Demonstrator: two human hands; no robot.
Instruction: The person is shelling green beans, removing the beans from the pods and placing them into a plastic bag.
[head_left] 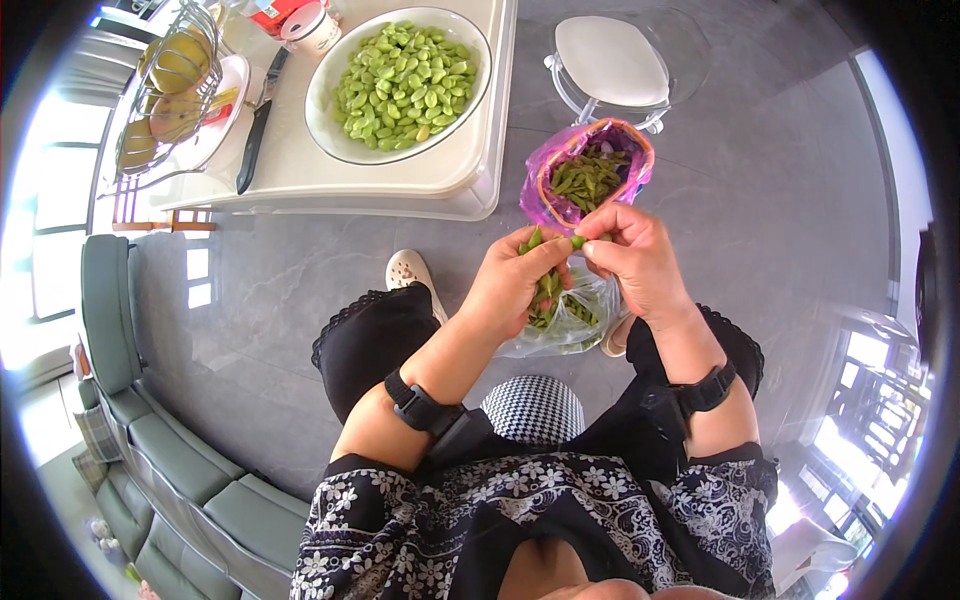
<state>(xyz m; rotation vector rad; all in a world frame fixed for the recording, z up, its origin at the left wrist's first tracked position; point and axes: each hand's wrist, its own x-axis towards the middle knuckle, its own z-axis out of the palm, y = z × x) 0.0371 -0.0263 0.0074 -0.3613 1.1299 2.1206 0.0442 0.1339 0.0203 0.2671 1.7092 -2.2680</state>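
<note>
My left hand (522, 268) is closed around several green bean pods (546, 288). With thumb and fingertips my right hand (633, 258) pinches the end of one bean pod (577, 242), which the left thumb also touches. Below both hands is a clear plastic bag (585, 325) with more green pods inside, partly hidden by my left hand. Just beyond them stands an open purple plastic bag (537, 180) holding darker green pods or husks (592, 178). A large white bowl (318, 105) full of shelled green beans (405, 85) sits on the table to the far left.
On the pale table (400, 183) are a black-handled knife (256, 140), a wire fruit basket (205, 75), a white plate (240, 72) and a lidded cup (312, 32). A white-seated stool (612, 60) stands beyond the purple bag. A green sofa (185, 455) lies left.
</note>
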